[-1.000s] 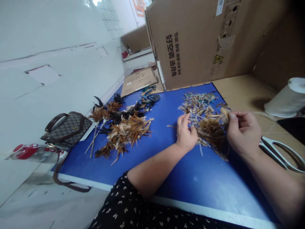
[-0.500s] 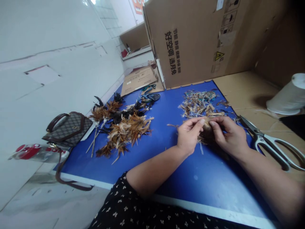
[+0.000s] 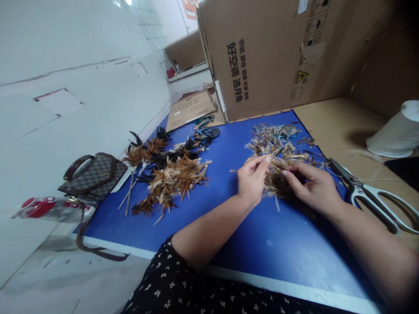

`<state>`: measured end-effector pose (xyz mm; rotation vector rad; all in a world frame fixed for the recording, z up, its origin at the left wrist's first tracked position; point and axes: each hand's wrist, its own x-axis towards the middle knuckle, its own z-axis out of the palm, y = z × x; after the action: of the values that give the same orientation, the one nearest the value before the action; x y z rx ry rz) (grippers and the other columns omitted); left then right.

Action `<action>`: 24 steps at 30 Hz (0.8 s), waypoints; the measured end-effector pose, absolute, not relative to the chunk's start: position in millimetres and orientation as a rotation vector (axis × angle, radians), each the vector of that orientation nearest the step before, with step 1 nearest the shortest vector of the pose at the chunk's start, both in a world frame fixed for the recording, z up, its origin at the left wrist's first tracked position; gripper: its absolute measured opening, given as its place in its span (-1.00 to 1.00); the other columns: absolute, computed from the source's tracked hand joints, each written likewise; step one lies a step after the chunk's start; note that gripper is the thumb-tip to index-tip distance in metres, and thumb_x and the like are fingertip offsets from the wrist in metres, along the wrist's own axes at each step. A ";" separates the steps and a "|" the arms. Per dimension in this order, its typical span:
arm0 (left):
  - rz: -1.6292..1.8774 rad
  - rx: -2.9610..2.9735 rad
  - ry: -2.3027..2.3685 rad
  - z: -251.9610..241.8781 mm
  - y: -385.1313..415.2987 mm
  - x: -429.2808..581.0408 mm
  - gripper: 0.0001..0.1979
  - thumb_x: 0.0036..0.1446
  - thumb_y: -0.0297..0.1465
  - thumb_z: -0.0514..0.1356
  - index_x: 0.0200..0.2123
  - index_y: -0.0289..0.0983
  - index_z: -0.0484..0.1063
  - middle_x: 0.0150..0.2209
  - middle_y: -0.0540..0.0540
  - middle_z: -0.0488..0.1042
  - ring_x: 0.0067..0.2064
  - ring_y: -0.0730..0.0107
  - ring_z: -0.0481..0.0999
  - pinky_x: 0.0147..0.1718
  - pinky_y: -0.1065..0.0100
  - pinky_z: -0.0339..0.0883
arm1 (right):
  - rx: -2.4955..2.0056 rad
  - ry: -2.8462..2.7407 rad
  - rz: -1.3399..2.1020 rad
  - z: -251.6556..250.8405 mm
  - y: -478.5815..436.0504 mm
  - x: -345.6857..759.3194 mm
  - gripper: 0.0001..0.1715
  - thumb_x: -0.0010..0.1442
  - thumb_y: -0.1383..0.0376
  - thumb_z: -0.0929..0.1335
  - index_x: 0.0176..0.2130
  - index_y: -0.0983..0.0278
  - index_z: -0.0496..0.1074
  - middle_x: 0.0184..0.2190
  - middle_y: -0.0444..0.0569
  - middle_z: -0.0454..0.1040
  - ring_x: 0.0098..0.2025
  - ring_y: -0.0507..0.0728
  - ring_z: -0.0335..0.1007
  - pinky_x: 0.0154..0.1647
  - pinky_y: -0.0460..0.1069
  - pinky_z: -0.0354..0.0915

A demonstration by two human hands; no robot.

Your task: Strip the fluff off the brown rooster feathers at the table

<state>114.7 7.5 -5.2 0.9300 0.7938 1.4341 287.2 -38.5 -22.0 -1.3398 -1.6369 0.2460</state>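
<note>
My left hand (image 3: 252, 181) is closed in a pinch, thumb against forefinger, above the right part of the blue table (image 3: 225, 157). What sits between its fingertips is too small to make out. To the right, my right hand (image 3: 316, 187) has thumb and forefinger closed at the edge of some tan-brown feathers (image 3: 277, 165). These feathers show in the gap between both hands. Just beyond lies a loose heap of feather scraps and pale blue strands (image 3: 270, 138). More dark scraps are partly hidden under the right hand.
Brown and black feather bunches (image 3: 176, 179) lie at the table's left, with blue cords (image 3: 207, 132) behind. Large scissors (image 3: 369, 192) and a white thread cone (image 3: 396, 131) are on the right cardboard. A handbag (image 3: 94, 176), plastic bottle (image 3: 54, 209) and cardboard box (image 3: 265, 61) stand around.
My left hand has moved left, away from the right hand, and the gap between the fingertips has widened. The right hand has shifted slightly. The rest looks the same.
</note>
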 end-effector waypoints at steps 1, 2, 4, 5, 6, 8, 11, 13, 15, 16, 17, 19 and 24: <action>1.436 0.903 0.798 -3.9 9.9 113.6 -0.63 0.08 -0.13 0.63 -0.20 -0.27 0.76 -0.36 -0.03 0.55 -0.39 0.56 0.39 -0.41 0.43 0.23 | -1.364 -1.621 0.238 -22.7 -37.7 288.3 -0.72 0.41 0.06 0.44 -0.23 0.18 0.61 -0.34 -0.01 0.69 -0.35 0.17 0.58 -0.21 0.05 0.47; 1.434 0.877 0.803 -2.3 12.4 112.2 -0.62 0.09 -0.11 0.63 -0.21 -0.28 0.75 -0.40 -0.01 0.53 -0.41 0.57 0.39 -0.43 0.44 0.21 | -1.395 -1.598 0.225 -23.8 -36.8 289.9 -0.72 0.40 0.06 0.44 -0.22 0.19 0.62 -0.33 -0.01 0.70 -0.34 0.17 0.59 -0.21 0.05 0.46; 1.437 0.833 0.811 2.0 17.3 108.7 -0.59 0.10 -0.09 0.62 -0.22 -0.29 0.70 -0.46 0.00 0.52 -0.44 0.57 0.39 -0.45 0.45 0.19 | -1.472 -1.531 0.187 -26.7 -34.2 295.0 -0.72 0.38 0.06 0.44 -0.19 0.20 0.64 -0.33 -0.01 0.71 -0.34 0.18 0.60 -0.23 0.05 0.44; 1.448 0.818 0.814 4.3 19.6 106.8 -0.57 0.10 -0.08 0.62 -0.22 -0.29 0.69 -0.47 0.01 0.52 -0.44 0.56 0.40 -0.46 0.45 0.18 | -1.512 -1.493 0.166 -28.2 -32.6 298.4 -0.71 0.37 0.06 0.43 -0.19 0.20 0.65 -0.35 -0.01 0.71 -0.36 0.18 0.59 -0.26 0.05 0.42; 1.462 0.807 0.816 6.6 21.7 104.8 -0.56 0.09 -0.07 0.62 -0.22 -0.29 0.67 -0.48 0.01 0.51 -0.45 0.56 0.40 -0.47 0.46 0.17 | -1.551 -1.457 0.144 -29.5 -30.9 302.1 -0.71 0.37 0.06 0.43 -0.20 0.20 0.65 -0.38 -0.01 0.69 -0.40 0.17 0.55 -0.30 0.05 0.38; 1.485 0.793 0.823 10.3 24.7 101.2 -0.54 0.08 -0.05 0.63 -0.21 -0.29 0.66 -0.51 0.05 0.47 -0.47 0.57 0.39 -0.49 0.46 0.15 | -1.615 -1.408 0.105 -30.7 -27.5 309.7 -0.72 0.33 0.07 0.43 -0.24 0.20 0.65 -0.44 -0.02 0.64 -0.48 0.16 0.46 -0.37 0.06 0.32; 1.480 0.812 0.831 11.4 24.3 98.7 -0.52 0.04 -0.03 0.64 -0.20 -0.27 0.67 -0.51 0.07 0.45 -0.48 0.59 0.36 -0.49 0.46 0.16 | -1.656 -1.382 0.042 -27.3 -25.1 316.8 -0.71 0.28 0.06 0.46 -0.27 0.20 0.68 -0.33 0.09 0.68 -0.35 0.22 0.53 -0.32 0.09 0.35; 1.447 0.873 0.830 8.9 20.2 99.4 -0.53 0.03 -0.04 0.65 -0.20 -0.26 0.70 -0.49 0.06 0.49 -0.47 0.59 0.37 -0.45 0.45 0.22 | -1.629 -1.360 -0.019 -21.2 -27.3 316.2 -0.66 0.33 0.02 0.45 -0.21 0.21 0.70 -0.09 0.19 0.71 -0.14 0.29 0.61 -0.18 0.12 0.44; 1.396 0.957 0.829 4.6 14.1 101.8 -0.56 0.04 -0.05 0.64 -0.19 -0.25 0.73 -0.44 0.03 0.55 -0.43 0.57 0.41 -0.37 0.42 0.32 | -1.535 -1.384 -0.017 -13.4 -32.4 311.2 -0.63 0.41 0.01 0.43 -0.13 0.21 0.72 0.03 0.21 0.70 -0.07 0.28 0.62 -0.07 0.14 0.49; 1.371 0.999 0.824 2.2 10.9 103.2 -0.58 0.06 -0.06 0.63 -0.19 -0.24 0.74 -0.40 0.00 0.59 -0.40 0.54 0.45 -0.33 0.40 0.36 | -1.474 -1.421 0.058 -9.6 -35.5 307.3 -0.63 0.44 0.00 0.43 -0.08 0.20 0.71 0.01 0.19 0.71 -0.12 0.25 0.62 -0.07 0.14 0.50; 1.348 1.036 0.814 -0.1 7.8 104.8 -0.60 0.08 -0.07 0.62 -0.19 -0.24 0.75 -0.36 -0.04 0.64 -0.37 0.51 0.48 -0.28 0.38 0.41 | -1.410 -1.464 0.187 -6.2 -38.7 302.7 -0.62 0.46 -0.02 0.44 -0.04 0.18 0.70 -0.05 0.14 0.72 -0.20 0.21 0.61 -0.12 0.12 0.52; 1.310 1.095 0.786 -3.6 2.9 107.4 -0.63 0.11 -0.09 0.60 -0.18 -0.24 0.76 -0.27 -0.11 0.71 -0.30 0.45 0.56 -0.18 0.33 0.47 | -1.309 -1.532 0.512 -1.5 -43.8 292.3 -0.56 0.45 -0.11 0.46 0.00 0.16 0.68 -0.21 0.03 0.71 -0.36 0.14 0.54 -0.30 0.06 0.49; 1.250 1.124 0.722 -5.7 -0.3 110.1 -0.62 0.10 -0.13 0.61 -0.14 -0.26 0.76 -0.21 -0.15 0.73 -0.28 0.42 0.60 -0.17 0.32 0.51 | -1.211 -1.540 0.890 0.5 -47.1 274.0 -0.36 0.38 -0.29 0.48 -0.31 0.20 0.55 -0.53 -0.14 0.46 -0.53 0.04 0.29 -0.52 -0.04 0.25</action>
<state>110.1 -0.3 -5.7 1.1241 0.7220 1.2498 274.0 -47.1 0.5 -1.2114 -1.5404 0.8904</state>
